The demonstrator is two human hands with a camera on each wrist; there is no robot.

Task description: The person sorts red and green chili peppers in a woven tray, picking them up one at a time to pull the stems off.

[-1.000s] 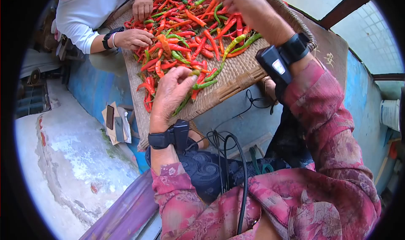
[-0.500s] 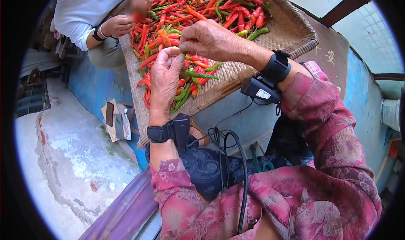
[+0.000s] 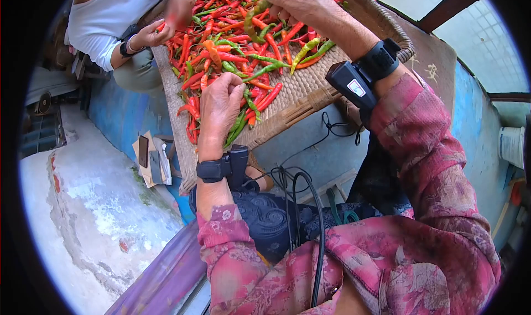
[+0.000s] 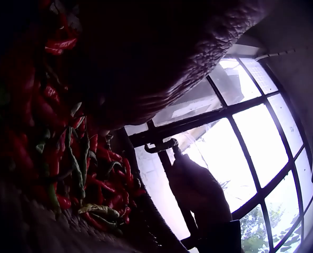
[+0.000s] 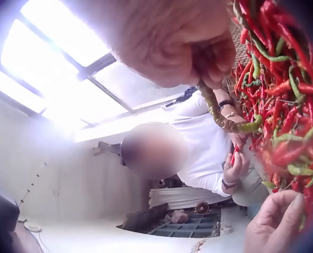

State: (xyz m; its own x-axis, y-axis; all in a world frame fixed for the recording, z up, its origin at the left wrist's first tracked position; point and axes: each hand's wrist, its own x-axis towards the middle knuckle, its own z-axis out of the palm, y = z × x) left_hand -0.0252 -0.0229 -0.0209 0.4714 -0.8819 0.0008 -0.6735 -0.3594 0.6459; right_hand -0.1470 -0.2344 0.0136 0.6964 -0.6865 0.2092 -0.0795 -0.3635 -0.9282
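Note:
A long, curved green chili pepper (image 3: pixel 254 23) hangs from the fingers of my right hand (image 3: pixel 304 2), raised over the far part of the heap. In the right wrist view this chili (image 5: pixel 215 113) is wrinkled and bends into a hook below the pinching fingers. My left hand (image 3: pixel 220 105) is low over the near left of the chili pile (image 3: pixel 232 38), its fingers bent and the thumb beside them. I cannot tell whether a chili is between those fingertips. The pile is mostly red, with green and orange chilies mixed in.
The chilies lie on a woven tray (image 3: pixel 287 102) with a raised rim (image 3: pixel 401 35). Across from me, a person in a white top (image 3: pixel 113 19) holds a red chili (image 5: pixel 234 155). Black cables (image 3: pixel 298 188) hang over my lap. A phone (image 3: pixel 143 151) and papers lie at left.
My right hand came in to meet the left hand, then moved up and away with the green chili. The left hand stayed near the same spot. The other person's hands lifted from the pile.

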